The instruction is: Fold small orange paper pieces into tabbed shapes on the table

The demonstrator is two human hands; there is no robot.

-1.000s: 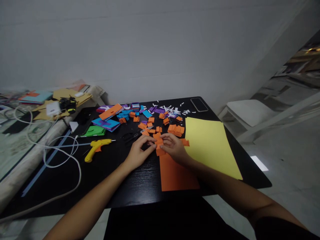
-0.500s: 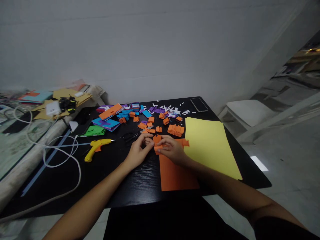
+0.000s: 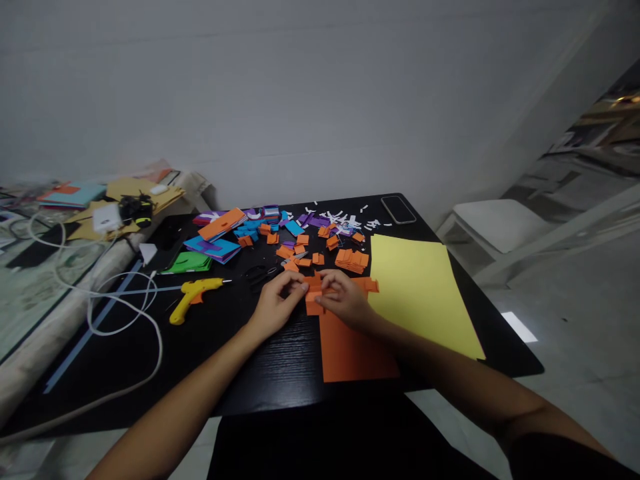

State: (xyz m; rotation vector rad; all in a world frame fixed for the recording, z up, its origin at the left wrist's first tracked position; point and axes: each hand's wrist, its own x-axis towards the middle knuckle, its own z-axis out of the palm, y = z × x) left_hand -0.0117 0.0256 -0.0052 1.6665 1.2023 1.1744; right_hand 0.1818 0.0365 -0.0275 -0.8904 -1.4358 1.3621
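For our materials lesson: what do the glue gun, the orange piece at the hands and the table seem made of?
Glue gun: probably plastic, smooth and evenly yellow; its pale tip looks metal.
Orange piece: likely matte paper or card, thin and folded.
Table: wood or laminate, unclear which; black, grain-like lines, soft sheen.

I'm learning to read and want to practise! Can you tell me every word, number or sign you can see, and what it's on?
No words, numbers or signs can be read here.
White box at the left: any mark is too small and blurred.
Yellow glue gun: no label readable.
Phone: dark screen, nothing readable.
Orange paper piece at the fingers: no writing I can make out.
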